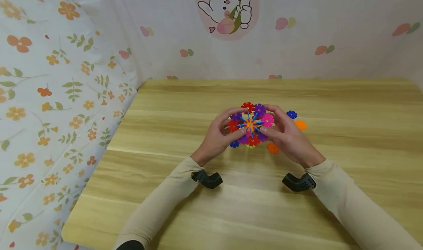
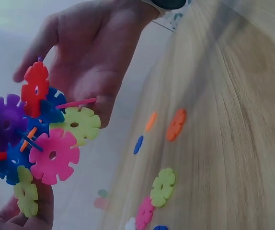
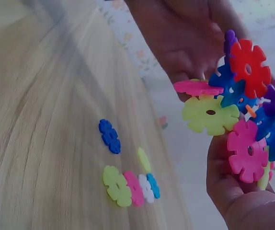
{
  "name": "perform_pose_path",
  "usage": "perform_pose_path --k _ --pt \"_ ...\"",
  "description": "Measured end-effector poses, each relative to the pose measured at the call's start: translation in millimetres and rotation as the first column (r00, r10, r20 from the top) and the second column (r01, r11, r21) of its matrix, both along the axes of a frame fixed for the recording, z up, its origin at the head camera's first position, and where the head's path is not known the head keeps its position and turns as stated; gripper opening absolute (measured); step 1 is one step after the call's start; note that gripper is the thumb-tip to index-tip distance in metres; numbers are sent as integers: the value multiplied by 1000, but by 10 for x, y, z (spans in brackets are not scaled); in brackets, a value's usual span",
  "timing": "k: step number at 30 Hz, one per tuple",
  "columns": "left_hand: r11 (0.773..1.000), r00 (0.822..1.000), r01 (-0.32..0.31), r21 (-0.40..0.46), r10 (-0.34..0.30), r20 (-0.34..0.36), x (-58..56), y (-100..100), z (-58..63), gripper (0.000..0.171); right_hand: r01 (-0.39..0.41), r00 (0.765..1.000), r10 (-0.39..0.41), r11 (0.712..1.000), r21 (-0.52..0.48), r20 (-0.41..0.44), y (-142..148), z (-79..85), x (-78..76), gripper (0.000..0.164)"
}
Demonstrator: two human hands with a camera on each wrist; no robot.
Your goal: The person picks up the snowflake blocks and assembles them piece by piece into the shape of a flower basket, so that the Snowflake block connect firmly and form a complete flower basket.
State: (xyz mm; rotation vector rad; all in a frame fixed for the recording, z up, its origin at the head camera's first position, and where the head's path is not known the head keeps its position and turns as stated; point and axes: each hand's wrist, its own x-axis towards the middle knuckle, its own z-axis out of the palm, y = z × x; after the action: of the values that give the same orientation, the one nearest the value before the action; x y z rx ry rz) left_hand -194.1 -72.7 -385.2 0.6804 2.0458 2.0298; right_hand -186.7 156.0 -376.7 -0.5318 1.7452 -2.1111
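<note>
Both hands hold a ball-like build of interlocking plastic snowflake discs (image 1: 250, 125) above the table. Its slotted discs are red, purple, blue, pink, orange and yellow-green. My left hand (image 1: 219, 128) grips its left side, thumb at the near face and fingers curved over the far side. On the other side my right hand (image 1: 286, 133) grips it the same way. Close up in the left wrist view, a pink disc (image 2: 55, 155) stands out on the build. A red disc (image 3: 249, 68) sticks out at the top in the right wrist view. Fingers and discs hide parts of the core.
Loose discs lie on the wooden table (image 1: 158, 132): a blue one (image 1: 292, 114), an orange one (image 1: 300, 125) and another orange one (image 1: 273, 148) by the right hand. Below the build lie a yellow-green disc (image 3: 117, 186), a pink disc (image 3: 133, 188) and several others. Patterned cloth (image 1: 165, 29) hangs behind.
</note>
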Motion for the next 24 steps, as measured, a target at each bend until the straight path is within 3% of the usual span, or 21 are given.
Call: perform_pose_path --k 7,14,19,24 --pt "1000 999 -10 4 10 -50 8 19 -21 72 47 999 -44 992 120 -25 -43 -11 -12 51" --pt "1000 999 -12 -12 11 -47 20 84 -76 73 68 998 -69 991 115 8 -10 -65 -3 50" --pt "999 998 -13 -39 15 56 -71 123 -72 77 95 983 -97 995 21 156 85 -72 -68 38" --pt "996 979 84 -22 -79 186 -147 174 -114 86 100 965 -100 995 12 242 257 -127 -86 35"
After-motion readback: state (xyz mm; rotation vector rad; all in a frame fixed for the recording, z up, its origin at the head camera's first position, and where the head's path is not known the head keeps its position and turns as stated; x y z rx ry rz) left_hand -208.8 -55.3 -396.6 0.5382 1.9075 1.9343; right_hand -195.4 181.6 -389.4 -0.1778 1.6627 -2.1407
